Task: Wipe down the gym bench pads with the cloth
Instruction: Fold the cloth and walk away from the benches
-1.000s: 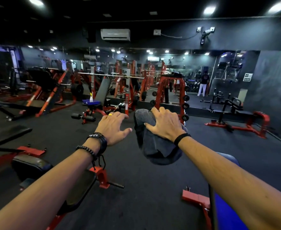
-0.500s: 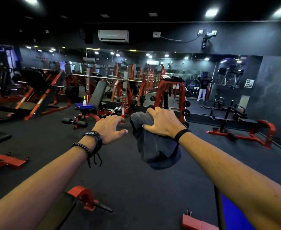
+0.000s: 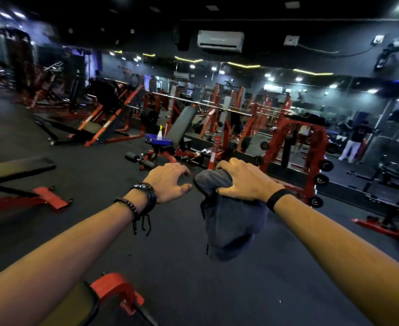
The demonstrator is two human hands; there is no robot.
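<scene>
At the bottom left edge of the view, a dark bench pad (image 3: 76,309) with a red frame bracket (image 3: 117,291) sits just under the left forearm. Both bare arms stretch forward over the black gym floor (image 3: 182,278). The left hand (image 3: 167,182) is empty, fingers loosely curled and apart, with a beaded bracelet (image 3: 126,204) and a dark wristband (image 3: 147,194) at the wrist. Just beside it, the right hand (image 3: 243,181) is clamped on the top of a grey cloth (image 3: 231,227) — the cloth is bunched under the fingers and hangs free in the air below the hand, touching no pad. A black band (image 3: 277,197) circles the right wrist. At the left edge lies a flat black bench (image 3: 17,168) on red feet. Farther off, near the middle, stands an incline bench (image 3: 182,130) with a blue tray (image 3: 158,140) on its seat and a spray bottle (image 3: 160,134) upright in the tray. To the right is a red dumbbell rack (image 3: 311,149), and beyond it a mirrored wall — an air conditioner (image 3: 220,41) is mounted above.
</scene>
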